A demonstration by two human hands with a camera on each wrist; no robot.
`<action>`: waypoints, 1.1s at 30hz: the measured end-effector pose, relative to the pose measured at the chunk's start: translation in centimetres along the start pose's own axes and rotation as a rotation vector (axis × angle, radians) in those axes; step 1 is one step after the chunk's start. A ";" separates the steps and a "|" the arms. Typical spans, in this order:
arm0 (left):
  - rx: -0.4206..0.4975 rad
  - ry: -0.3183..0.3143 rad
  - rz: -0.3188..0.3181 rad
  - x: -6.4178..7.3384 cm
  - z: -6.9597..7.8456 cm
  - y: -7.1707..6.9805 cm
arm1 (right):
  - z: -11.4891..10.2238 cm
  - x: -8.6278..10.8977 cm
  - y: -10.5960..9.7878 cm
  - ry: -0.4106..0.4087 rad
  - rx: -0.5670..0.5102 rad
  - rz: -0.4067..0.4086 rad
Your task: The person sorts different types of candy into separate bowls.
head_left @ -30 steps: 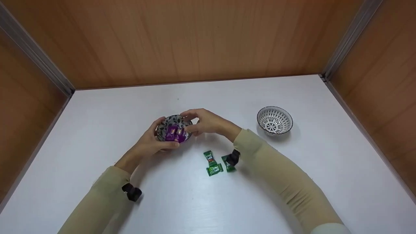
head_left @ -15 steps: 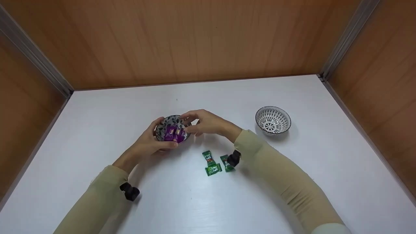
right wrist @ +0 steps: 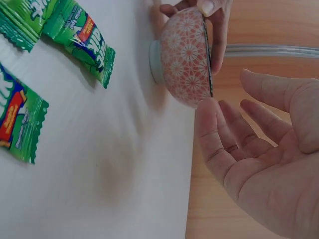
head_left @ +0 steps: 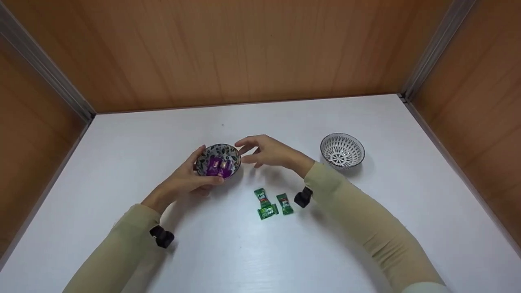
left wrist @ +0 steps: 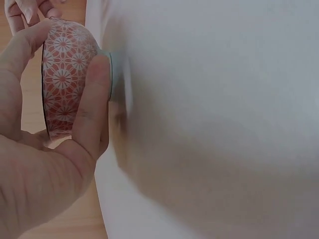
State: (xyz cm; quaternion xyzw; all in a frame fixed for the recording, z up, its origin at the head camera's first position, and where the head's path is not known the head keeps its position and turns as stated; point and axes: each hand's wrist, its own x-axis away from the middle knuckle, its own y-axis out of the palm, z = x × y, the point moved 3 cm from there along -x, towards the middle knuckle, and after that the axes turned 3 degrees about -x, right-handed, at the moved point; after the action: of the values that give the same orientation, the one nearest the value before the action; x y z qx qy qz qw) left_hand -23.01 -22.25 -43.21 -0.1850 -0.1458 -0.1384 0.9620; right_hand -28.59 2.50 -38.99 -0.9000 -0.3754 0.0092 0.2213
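My left hand (head_left: 185, 177) grips a small bowl (head_left: 230, 151) on its left side, thumb along the near rim and fingers under it. Outside, the bowl (left wrist: 62, 74) is red with white flowers; inside, it has a dark floral pattern. Its foot looks just above the table. Purple-wrapped candies (head_left: 219, 166) lie inside. At the right rim is my right hand (head_left: 270, 152), fingers loosely bent and holding nothing. In the right wrist view, a fingertip of the right hand (right wrist: 264, 154) is close to the rim; whether it touches, I cannot tell.
Three green-wrapped candies lie nearer on the white table (head_left: 240, 252): two touching, one green candy (head_left: 285, 204) apart to the right. A second bowl (head_left: 342, 150), white with black dashes, stands further right. Wooden panels (head_left: 252, 53) border the table at back and sides.
My right hand has drawn back to the right, from inside the bowl to just outside its rim. The left hand and bowl have stayed nearly in place.
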 end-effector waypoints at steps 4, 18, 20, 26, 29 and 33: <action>-0.049 -0.018 0.005 0.9 0.6 -0.9 | -0.4 1.5 -1.1 -0.008 0.034 0.023; -0.118 0.194 0.001 4.9 4.0 -1.2 | 1.2 10.7 -8.7 -0.175 0.248 0.234; -0.096 0.219 -0.034 4.7 4.4 -0.1 | 2.2 12.2 -9.9 -0.203 0.306 0.292; -0.014 0.271 -0.133 4.6 5.9 3.7 | 6.1 16.4 -13.2 -0.151 0.395 0.416; -0.010 0.288 -0.185 4.6 6.2 5.4 | 8.0 18.0 -14.4 -0.081 0.375 0.414; -0.018 0.267 -0.236 3.8 5.3 7.5 | 10.1 19.2 -15.6 -0.035 0.265 0.364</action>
State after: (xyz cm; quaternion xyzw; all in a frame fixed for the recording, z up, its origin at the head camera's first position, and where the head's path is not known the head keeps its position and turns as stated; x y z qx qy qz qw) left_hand -18.36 -14.20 -39.59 -0.1549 -0.0360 -0.2749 0.9482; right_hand -27.16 29.17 -38.90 -0.9157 -0.2060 0.1136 0.3257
